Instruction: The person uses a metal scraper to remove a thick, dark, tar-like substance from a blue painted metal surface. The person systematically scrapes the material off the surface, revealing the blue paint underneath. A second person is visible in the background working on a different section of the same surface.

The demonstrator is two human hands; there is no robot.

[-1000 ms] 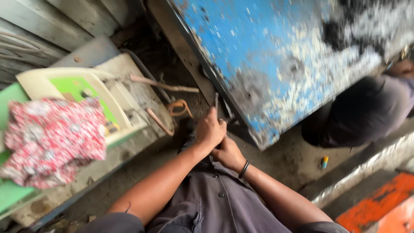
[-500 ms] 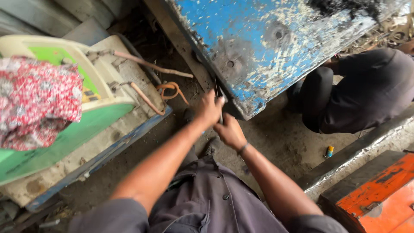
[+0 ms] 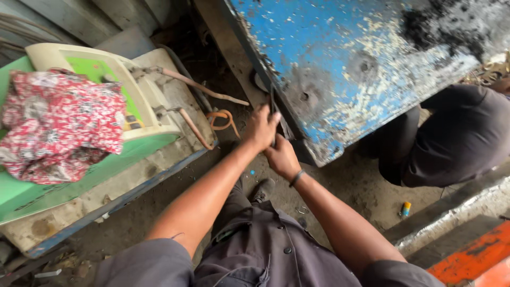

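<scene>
2 hands on a thin tool at the blue panel

The left hand point(image 3: 261, 127) and right hand point(image 3: 281, 157) are both closed tight around a dark tool point(image 3: 273, 103), its tip at the panel point(image 3: 340, 69) edge just above them; the job looks unfinished.

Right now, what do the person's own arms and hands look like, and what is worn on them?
Both forearms are bare. Short grey sleeves end near the elbows and belong to a buttoned grey shirt. The right hand has a thin dark band around its wrist. The left hand wears no glove, ring or watch that I can see.
</scene>
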